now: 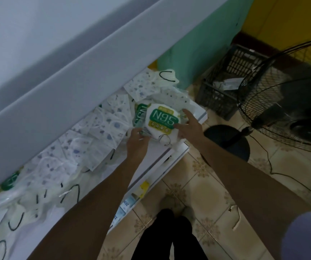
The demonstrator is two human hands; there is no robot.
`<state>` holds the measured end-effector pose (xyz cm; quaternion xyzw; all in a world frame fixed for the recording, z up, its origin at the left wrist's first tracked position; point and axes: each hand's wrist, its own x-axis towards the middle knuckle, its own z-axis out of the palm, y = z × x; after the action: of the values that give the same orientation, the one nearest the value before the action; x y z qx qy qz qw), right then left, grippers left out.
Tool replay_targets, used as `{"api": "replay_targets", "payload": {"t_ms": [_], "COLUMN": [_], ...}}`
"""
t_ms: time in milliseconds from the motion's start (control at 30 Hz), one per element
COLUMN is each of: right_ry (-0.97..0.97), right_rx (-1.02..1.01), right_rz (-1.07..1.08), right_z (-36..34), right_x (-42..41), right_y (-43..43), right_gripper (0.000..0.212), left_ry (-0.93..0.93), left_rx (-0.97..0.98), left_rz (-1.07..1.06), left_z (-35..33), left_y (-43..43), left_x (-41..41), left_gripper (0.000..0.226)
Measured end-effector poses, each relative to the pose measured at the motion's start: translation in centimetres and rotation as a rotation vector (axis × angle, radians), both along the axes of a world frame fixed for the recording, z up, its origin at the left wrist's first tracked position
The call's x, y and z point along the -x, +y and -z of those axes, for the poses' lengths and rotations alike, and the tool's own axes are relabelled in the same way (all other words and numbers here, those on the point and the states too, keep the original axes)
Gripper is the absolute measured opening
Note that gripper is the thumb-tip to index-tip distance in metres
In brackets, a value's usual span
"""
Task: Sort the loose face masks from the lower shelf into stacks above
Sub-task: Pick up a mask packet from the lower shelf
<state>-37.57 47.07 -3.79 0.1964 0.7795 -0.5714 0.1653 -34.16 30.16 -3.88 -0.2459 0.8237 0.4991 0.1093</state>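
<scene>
Tiled floor [207, 184] runs under your feet, and just ahead the white lower shelf [160, 156] carries the litter of loose masks. Your left hand [137, 141] is the nearer one: its fingers curl round the near left edge of an N95 pack [161, 117], gripping it. Your right hand [189, 128] lies released on the pack's right side, thumb on the green label, fingers fairly straight. The pack sits between both hands near the shelf's front right end, its long axis running hand to hand. A second N95 pack [141, 113] touches it behind, with patterned masks [102, 124] strewn leftward. The upper shelf [76, 81] overhangs beyond, so the lift likely goes up and away from you.
</scene>
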Motion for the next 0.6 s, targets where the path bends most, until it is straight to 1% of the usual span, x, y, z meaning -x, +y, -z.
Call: {"api": "replay_targets", "payload": {"t_ms": [67, 133, 200, 267, 300, 333, 400, 433, 467, 533, 567, 600], "right_ry": [-0.014, 0.013, 0.072, 0.142, 0.172, 0.196, 0.25, 0.286, 0.314, 0.363, 0.388, 0.408], "right_rx": [-0.05, -0.174, -0.228, -0.24, -0.245, -0.255, -0.28, -0.285, -0.28, -0.273, -0.276, -0.273], "right_rz": [-0.082, -0.147, -0.145, -0.137, -0.14, -0.153, -0.191, -0.212, -0.231, -0.247, -0.242, -0.232], "right_z": [-0.1, -0.4, -0.8, -1.4, -1.7, -2.1, -2.8, -3.3, -3.9, -5.4, -6.5, -7.6], "right_x": [-0.3, -0.8, -1.0, -1.1, -1.1, -1.4, -2.2, -2.6, -3.0, -3.5, -3.9, -4.6], "right_y": [0.2, 0.4, 0.5, 0.8, 1.0, 1.3, 2.1, 2.5, 2.9, 3.4, 3.6, 3.9], "right_gripper": [0.065, 0.062, 0.061, 0.057, 0.053, 0.05, 0.05, 0.051, 0.053, 0.054, 0.054, 0.052], "left_ry": [-0.014, -0.03, -0.051, -0.055, -0.042, -0.011, 0.06, 0.08, 0.09, 0.085, 0.088, 0.093], "left_rx": [0.044, 0.033, -0.107, -0.329, -0.414, -0.447, -0.448, -0.441, -0.41, -0.278, -0.242, -0.25], "left_rz": [0.061, 0.073, -0.022, -0.181, -0.252, -0.291, -0.304, -0.297, -0.269, -0.205, -0.189, -0.193], "left_z": [0.1, -0.1, -0.3, -1.0, -1.2, -1.3, -1.7, -2.2, -2.7, -4.1, -4.9, -5.8], "left_y": [0.3, 0.8, 1.1, 1.3, 1.4, 1.5, 1.6, 1.8, 2.1, 2.7, 3.0, 3.4], "left_x": [0.0, 0.1, 0.5, 0.7, 0.5, 0.1, -1.3, -2.1, -2.8, -4.3, -5.2, -6.1], "left_gripper": [0.013, 0.015, 0.016, 0.016, 0.022, 0.031, 0.052, 0.059, 0.058, 0.043, 0.037, 0.032]}}
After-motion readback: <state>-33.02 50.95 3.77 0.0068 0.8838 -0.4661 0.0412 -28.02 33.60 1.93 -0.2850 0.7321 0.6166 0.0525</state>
